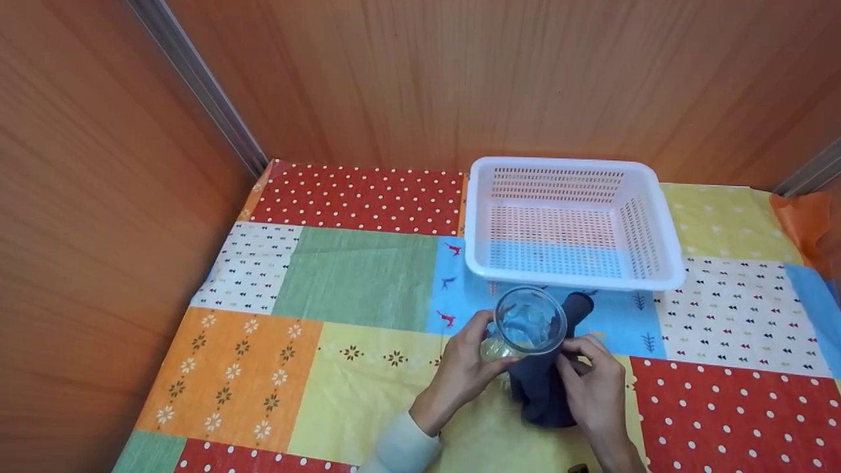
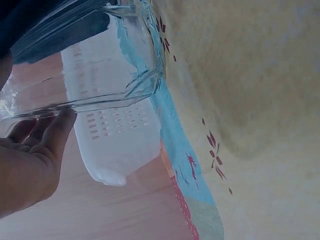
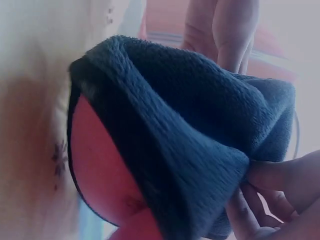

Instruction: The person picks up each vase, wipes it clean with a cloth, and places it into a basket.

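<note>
A clear glass jar is tilted with its round mouth toward the head camera. My left hand grips it from the left side, thumb near the rim and fingers around the wall. Dark grey-blue cloth lies along the jar's right side and hangs below it, with one end sticking out past the rim. My right hand pinches this cloth between thumb and fingers. In the right wrist view, the fuzzy cloth drapes in folds and hides most of the jar. Through the left wrist view, the jar's clear wall shows angular edges.
Behind the hands stands a white plastic basket with slotted walls and nothing inside. A patchwork-print tablecloth covers the table. Wood-grain panels rise at the back and left. Orange fabric bunches at the right edge.
</note>
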A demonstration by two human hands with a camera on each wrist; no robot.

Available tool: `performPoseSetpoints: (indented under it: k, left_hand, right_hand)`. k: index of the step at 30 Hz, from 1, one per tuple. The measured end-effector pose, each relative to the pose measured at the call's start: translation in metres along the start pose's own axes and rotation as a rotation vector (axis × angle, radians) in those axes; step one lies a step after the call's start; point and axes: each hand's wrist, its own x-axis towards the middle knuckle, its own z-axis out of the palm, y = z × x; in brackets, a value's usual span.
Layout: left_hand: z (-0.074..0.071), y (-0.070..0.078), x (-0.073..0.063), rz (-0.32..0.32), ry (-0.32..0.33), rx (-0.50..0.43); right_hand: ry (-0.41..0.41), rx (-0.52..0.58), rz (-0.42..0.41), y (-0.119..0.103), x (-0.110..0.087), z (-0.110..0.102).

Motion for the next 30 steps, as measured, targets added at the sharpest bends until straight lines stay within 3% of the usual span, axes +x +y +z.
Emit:
performPoseSetpoints:
  k: [4,11,21,30]
  left_hand:
    - [0.001,0.001,0.000,0.001,0.008,0.022]
    - [0.000,0.001,0.000,-0.015,0.001,0.002]
    - [0.001,-0.001,-0.001,-0.012,0.012,0.012]
    - [0.000,-0.001,0.000,-0.005,-0.002,0.020]
  right_hand:
    - [0.003,-0.030,-0.002,0.004,-0.001,0.002]
    - [-0.074,-0.081,0.062,0.021,-0.002,0.005]
    - [-0.161,-0.187,0.058,0.048,0.000,0.008]
    - [-0.107,-0.141,0.119,0.038,-0.004,0.007]
